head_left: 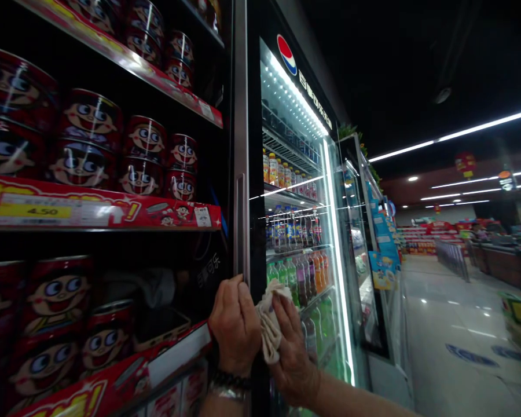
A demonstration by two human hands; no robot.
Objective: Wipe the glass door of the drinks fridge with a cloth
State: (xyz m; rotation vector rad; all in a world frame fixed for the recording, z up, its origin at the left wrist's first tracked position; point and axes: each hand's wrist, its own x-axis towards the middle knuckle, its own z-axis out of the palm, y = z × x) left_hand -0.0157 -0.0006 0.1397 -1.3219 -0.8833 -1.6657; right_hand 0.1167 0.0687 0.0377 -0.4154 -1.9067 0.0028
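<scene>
We see red cans (91, 139) printed with a cartoon face on red shelves (99, 211) with a yellow price tag (33, 210). Our cloth (269, 324) is pale beige. The fridge (254, 145) frame is black, its logo (286, 54) red, white and blue.

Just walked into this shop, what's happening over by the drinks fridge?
A person is at the glass door of a lit drinks fridge. Their left hand grips the door's edge by the handle, while the right hand presses a pale cloth against the door frame. Red cans fill the shelves alongside.
</scene>
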